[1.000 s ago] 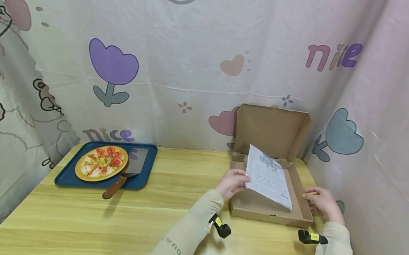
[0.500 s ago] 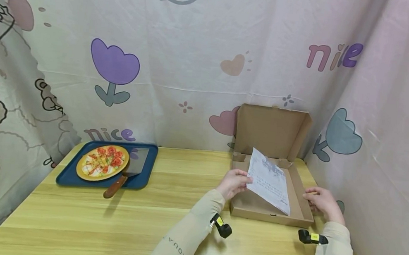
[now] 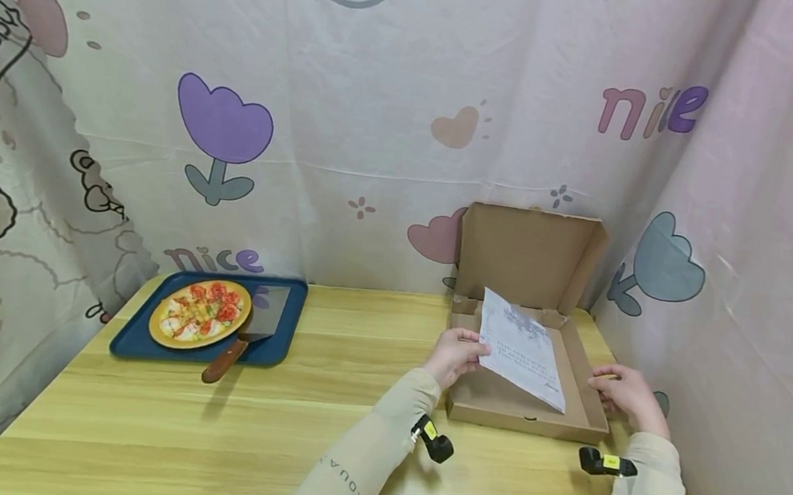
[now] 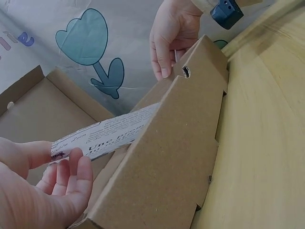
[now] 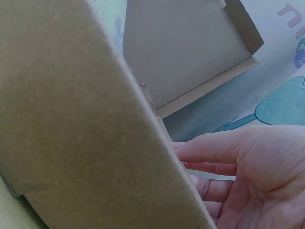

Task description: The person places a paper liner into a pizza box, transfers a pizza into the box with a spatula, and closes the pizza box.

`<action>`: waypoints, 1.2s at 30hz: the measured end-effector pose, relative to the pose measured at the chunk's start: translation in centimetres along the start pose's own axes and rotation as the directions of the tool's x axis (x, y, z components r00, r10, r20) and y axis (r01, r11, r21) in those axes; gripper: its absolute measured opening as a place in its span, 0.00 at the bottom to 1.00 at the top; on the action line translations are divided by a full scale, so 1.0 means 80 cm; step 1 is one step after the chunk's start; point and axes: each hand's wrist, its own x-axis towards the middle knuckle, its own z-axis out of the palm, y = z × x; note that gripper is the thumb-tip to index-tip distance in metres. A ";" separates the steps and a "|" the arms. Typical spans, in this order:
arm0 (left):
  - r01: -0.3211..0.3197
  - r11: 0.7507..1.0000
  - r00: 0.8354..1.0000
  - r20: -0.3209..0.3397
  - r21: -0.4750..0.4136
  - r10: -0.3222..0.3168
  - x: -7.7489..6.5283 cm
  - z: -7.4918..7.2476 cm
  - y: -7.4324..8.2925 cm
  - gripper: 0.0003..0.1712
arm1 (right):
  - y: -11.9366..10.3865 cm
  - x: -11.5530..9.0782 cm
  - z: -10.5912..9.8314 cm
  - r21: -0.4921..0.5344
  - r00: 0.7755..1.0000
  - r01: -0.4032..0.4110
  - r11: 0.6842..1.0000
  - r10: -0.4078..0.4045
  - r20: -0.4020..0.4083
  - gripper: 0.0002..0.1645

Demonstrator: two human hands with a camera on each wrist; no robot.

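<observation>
A brown cardboard pizza box (image 3: 529, 257) stands at the right with its lid raised. Over its base my left hand (image 3: 455, 356) pinches a printed sheet of paper (image 3: 525, 351) by the left edge, thumb on top. The sheet slants; in the left wrist view its far end passes behind the box's front wall (image 4: 157, 157). At the box's right side wall, my right hand (image 3: 631, 396) grips the upper edge between thumb and fingers. The right wrist view shows that hand (image 5: 257, 171) partly hidden behind the cardboard (image 5: 86, 119).
On the left of the wooden table (image 3: 201, 453) lies a blue tray (image 3: 133, 341). It bears a pizza (image 3: 201, 314) on a yellow plate and a wood-handled server (image 3: 228, 359), whose handle overhangs the tray's front edge. A patterned curtain (image 3: 381, 117) hangs behind and at the sides.
The sheet of paper has tilted slightly, its upper left corner a little lower than a second ago. Both hands keep nearly the same places and the box has not moved.
</observation>
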 end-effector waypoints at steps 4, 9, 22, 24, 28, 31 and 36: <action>-0.006 1.000 1.000 -0.015 0.017 0.006 0.001 0.001 -0.001 0.12 | 0.000 -0.001 -0.001 0.005 1.000 0.000 1.000 0.000 0.005 0.25; -0.014 0.999 0.999 -0.039 0.044 0.016 0.002 0.004 -0.003 0.13 | 0.001 0.000 -0.001 -0.002 1.000 -0.007 1.000 0.007 0.001 0.24; -0.028 0.993 0.996 -0.076 0.118 0.037 -0.004 0.010 -0.003 0.17 | 0.000 -0.001 -0.001 -0.008 1.000 -0.018 1.000 0.018 0.002 0.24; -0.027 0.990 0.996 -0.086 0.138 0.039 -0.005 0.010 -0.004 0.18 | 0.000 -0.001 -0.001 -0.010 1.000 -0.021 1.000 0.021 0.002 0.24; -0.027 0.983 0.993 -0.108 0.182 0.047 -0.006 0.012 -0.004 0.20 | -0.001 0.000 0.000 -0.017 1.000 -0.021 1.000 0.021 -0.002 0.24; -0.030 0.978 0.991 -0.119 0.206 0.055 -0.007 0.013 -0.004 0.20 | -0.001 0.000 0.000 -0.023 1.000 -0.015 1.000 0.015 -0.005 0.24; -0.026 0.975 0.990 -0.127 0.220 0.055 -0.006 0.015 -0.004 0.20 | -0.001 0.000 0.001 -0.025 1.000 -0.011 1.000 0.011 -0.009 0.24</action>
